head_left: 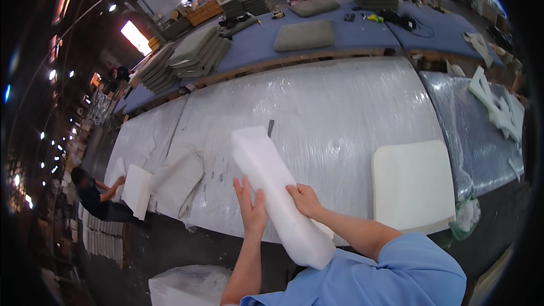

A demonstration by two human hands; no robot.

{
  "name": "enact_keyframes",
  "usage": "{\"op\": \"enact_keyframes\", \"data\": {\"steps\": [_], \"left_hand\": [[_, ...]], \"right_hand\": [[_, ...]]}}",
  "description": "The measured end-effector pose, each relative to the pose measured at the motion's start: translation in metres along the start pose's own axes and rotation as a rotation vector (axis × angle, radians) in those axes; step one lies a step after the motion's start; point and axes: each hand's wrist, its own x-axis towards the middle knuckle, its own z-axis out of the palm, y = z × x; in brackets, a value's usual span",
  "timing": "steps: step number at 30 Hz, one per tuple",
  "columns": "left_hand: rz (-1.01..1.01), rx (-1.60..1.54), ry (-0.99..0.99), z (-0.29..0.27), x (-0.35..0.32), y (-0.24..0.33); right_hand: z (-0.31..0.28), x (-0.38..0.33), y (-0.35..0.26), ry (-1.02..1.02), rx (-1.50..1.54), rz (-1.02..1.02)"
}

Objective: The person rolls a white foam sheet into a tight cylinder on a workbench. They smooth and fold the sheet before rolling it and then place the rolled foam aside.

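Note:
A long white block of foam padding (272, 187), soft-edged and seemingly wrapped in batting, stands tilted on its narrow side in front of me, its near end against my blue shirt. My right hand (304, 199) grips its right side, thumb and fingers pressed to the surface. Against the left side lies my left hand (250, 208), its fingers spread and pointing away from me. A small dark strip (271, 128) rests on the table by the block's far end. To the right is a flat cream foam cushion (412, 184) with rounded corners.
The plastic-covered table (340, 96) stretches ahead. A folded pale cloth (180, 175) lies left, near a co-worker (99, 195) handling a white cushion (136, 190). Grey cushions (198, 51) are stacked on the blue table (255, 51) behind. Foam offcuts (496, 107) lie right; a plastic bag (190, 284) sits below.

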Motion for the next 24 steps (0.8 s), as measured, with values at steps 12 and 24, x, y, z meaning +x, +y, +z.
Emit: {"op": "enact_keyframes", "data": {"steps": [12, 24], "left_hand": [[0.117, 0.777, -0.215, 0.025, 0.031, 0.027], [0.221, 0.96, -0.189, 0.025, 0.035, 0.015]], "right_hand": [[-0.001, 0.009, 0.02, 0.007, 0.147, 0.034], [-0.074, -0.047, -0.014, -0.474, 0.485, 0.68]]}}
